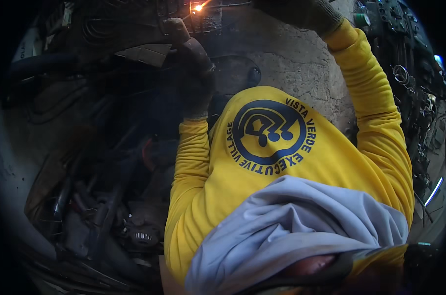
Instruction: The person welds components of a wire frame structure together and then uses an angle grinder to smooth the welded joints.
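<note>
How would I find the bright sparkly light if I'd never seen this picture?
Find the big yellow shirt, then follow its right sleeve up to the gloved right hand at the top edge. Look left from there to the small spark. Unlike the dark things around it, it glows orange-white.

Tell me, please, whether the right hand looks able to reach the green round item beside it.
Probably yes: the gloved right hand is near the green round item, with pale floor showing in the gap, though depth is hard to judge.
</note>
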Demonstrator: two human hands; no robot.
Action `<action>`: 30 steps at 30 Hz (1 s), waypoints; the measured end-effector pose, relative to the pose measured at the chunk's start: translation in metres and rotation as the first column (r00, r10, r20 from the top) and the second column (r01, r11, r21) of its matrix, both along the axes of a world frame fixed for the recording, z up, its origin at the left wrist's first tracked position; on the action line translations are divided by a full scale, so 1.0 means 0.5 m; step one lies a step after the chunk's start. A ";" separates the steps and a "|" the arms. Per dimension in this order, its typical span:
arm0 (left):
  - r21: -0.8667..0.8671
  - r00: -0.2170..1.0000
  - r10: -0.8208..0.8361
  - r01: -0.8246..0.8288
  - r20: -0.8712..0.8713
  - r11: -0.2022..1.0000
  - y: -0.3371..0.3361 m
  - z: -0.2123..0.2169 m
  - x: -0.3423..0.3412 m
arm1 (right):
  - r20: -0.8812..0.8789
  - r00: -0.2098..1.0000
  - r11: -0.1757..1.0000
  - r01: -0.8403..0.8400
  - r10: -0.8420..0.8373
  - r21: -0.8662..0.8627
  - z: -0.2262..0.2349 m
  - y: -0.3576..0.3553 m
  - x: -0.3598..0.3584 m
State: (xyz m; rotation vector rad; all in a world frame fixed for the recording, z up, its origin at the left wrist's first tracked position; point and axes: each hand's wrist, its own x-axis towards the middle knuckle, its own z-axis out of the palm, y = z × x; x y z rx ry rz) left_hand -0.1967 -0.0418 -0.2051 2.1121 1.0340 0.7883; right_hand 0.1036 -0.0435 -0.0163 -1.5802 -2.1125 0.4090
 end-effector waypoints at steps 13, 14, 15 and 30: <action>-0.265 0.976 -0.013 0.072 0.218 0.961 0.028 0.014 0.023 | -0.046 0.997 0.994 0.064 -0.069 -0.093 0.012 0.003 -0.010; -0.231 0.966 -0.026 0.087 0.256 0.969 0.027 0.006 0.024 | -0.046 0.997 0.994 0.064 -0.068 -0.093 0.015 0.003 -0.012; -0.197 0.955 -0.039 0.100 0.294 0.975 0.027 0.002 0.023 | -0.021 0.998 0.995 0.055 -0.056 -0.078 0.019 0.003 -0.015; -0.217 0.970 0.022 0.032 0.243 0.976 0.027 0.011 0.032 | -0.146 0.989 0.997 0.006 -0.017 -0.075 0.005 0.003 -0.003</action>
